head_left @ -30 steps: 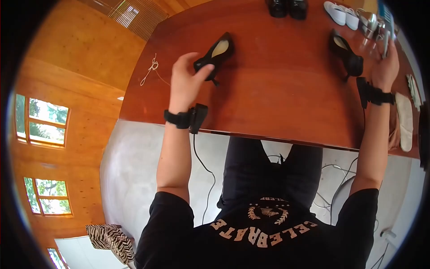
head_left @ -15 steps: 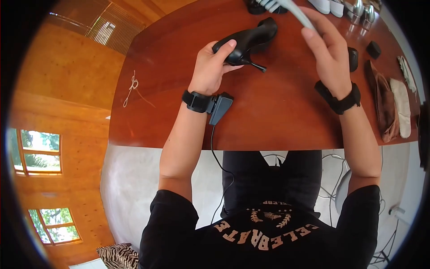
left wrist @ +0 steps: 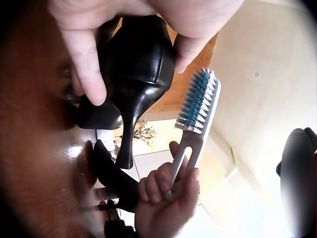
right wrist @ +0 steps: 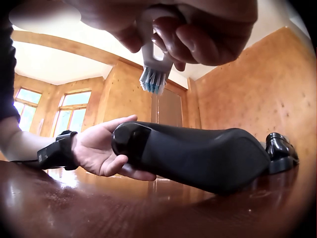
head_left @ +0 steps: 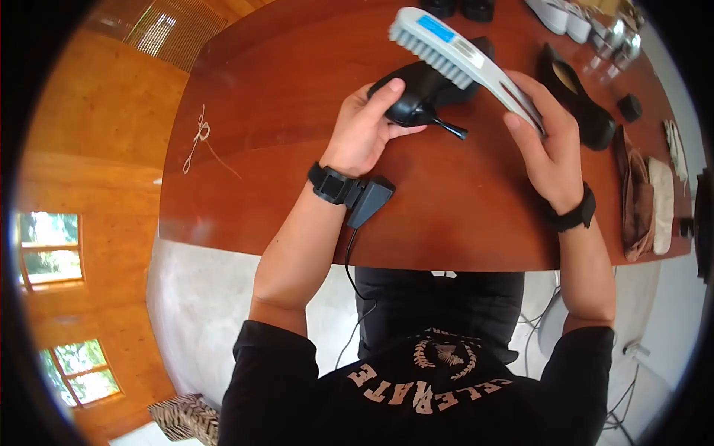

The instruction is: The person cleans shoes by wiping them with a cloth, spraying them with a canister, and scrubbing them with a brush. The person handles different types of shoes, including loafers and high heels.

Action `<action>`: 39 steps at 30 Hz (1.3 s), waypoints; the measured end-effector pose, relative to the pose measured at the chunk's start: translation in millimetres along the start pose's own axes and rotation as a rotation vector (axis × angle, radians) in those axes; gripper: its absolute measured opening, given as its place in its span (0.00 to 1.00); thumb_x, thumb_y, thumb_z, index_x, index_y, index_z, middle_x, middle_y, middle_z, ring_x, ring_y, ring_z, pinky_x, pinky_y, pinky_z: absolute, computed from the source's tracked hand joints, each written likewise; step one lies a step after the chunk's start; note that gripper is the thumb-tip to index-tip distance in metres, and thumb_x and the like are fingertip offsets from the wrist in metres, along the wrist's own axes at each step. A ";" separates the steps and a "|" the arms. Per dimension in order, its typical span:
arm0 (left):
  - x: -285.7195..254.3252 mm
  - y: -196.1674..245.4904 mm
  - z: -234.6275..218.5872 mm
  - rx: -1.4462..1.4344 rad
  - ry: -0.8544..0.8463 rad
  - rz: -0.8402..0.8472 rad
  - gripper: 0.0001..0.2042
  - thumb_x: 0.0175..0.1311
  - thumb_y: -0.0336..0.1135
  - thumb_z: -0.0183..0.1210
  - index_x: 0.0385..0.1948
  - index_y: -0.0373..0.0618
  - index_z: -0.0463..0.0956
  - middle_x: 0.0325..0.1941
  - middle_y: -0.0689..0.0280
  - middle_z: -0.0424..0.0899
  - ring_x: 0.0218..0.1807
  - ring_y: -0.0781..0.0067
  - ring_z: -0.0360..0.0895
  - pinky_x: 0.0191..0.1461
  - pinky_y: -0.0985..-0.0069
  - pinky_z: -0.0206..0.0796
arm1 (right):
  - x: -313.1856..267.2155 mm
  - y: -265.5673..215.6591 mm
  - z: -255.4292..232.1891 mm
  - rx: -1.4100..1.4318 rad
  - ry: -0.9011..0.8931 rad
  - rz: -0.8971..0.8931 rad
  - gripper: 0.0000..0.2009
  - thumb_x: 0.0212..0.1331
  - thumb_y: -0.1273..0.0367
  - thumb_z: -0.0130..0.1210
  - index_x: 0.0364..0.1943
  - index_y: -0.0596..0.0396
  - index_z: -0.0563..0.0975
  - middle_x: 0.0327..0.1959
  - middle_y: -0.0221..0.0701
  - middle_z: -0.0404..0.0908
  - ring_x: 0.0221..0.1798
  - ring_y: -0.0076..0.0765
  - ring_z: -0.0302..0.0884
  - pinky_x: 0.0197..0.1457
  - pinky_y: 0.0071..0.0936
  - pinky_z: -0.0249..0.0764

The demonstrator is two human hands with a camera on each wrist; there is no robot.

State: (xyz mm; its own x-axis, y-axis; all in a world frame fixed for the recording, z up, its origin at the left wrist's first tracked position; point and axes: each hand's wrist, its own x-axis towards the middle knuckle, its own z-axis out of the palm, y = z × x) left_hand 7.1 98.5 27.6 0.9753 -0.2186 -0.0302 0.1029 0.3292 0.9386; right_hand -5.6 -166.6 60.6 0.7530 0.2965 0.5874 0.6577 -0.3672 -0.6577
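A black high-heeled shoe (head_left: 418, 88) is gripped at its heel end by the left hand (head_left: 362, 128), thumb on one side and fingers on the other. Its thin heel points toward the person, and the sole side shows in the right wrist view (right wrist: 198, 153). The right hand (head_left: 549, 141) holds a grey-white brush (head_left: 476, 63) by its handle. In the head view the brush overlaps the shoe; the right wrist view shows its bristles (right wrist: 153, 82) above the shoe, apart from it.
A second black heeled shoe (head_left: 573, 97) lies to the right, beside a small black block (head_left: 630, 108). Brown cloth (head_left: 634, 201) and a cream cloth (head_left: 660, 204) lie at the right edge. White shoes (head_left: 559, 18) and black shoes (head_left: 476, 9) stand at the back; a cord (head_left: 199, 134) lies left.
The left hand has taken hold of the left shoe and turned it over, sole side exposed. The right hand has brought the brush leftward from the table's right side to above the shoe.
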 end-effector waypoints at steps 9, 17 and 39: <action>-0.2 -3.2 -7.6 -0.091 0.056 -0.038 0.24 0.73 0.47 0.60 0.55 0.30 0.75 0.48 0.56 0.85 0.50 0.63 0.85 0.57 0.58 0.81 | -2.4 9.2 4.7 0.062 -0.018 0.092 0.20 0.67 0.71 0.55 0.62 0.65 0.75 0.53 0.38 0.83 0.56 0.29 0.78 0.62 0.26 0.70; 3.5 -3.0 -14.4 -0.184 0.055 -0.044 0.27 0.77 0.54 0.49 0.61 0.37 0.72 0.58 0.56 0.82 0.58 0.59 0.82 0.60 0.52 0.78 | -0.5 11.4 7.6 -0.045 -0.137 0.091 0.21 0.61 0.74 0.61 0.59 0.63 0.76 0.50 0.43 0.85 0.53 0.40 0.84 0.58 0.29 0.76; 5.1 -2.3 -18.0 -0.130 0.022 -0.053 0.29 0.77 0.52 0.45 0.64 0.33 0.68 0.61 0.50 0.80 0.59 0.46 0.81 0.57 0.63 0.80 | -4.3 30.0 -0.4 -0.190 -0.191 0.186 0.23 0.60 0.63 0.63 0.58 0.56 0.77 0.39 0.49 0.84 0.42 0.60 0.82 0.45 0.44 0.77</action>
State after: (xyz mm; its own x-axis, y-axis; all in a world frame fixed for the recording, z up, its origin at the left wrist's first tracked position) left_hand 15.4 113.2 19.1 0.9718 -0.2192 -0.0871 0.1771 0.4342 0.8832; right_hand 10.8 -179.2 38.5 0.8618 0.3627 0.3547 0.5067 -0.5831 -0.6349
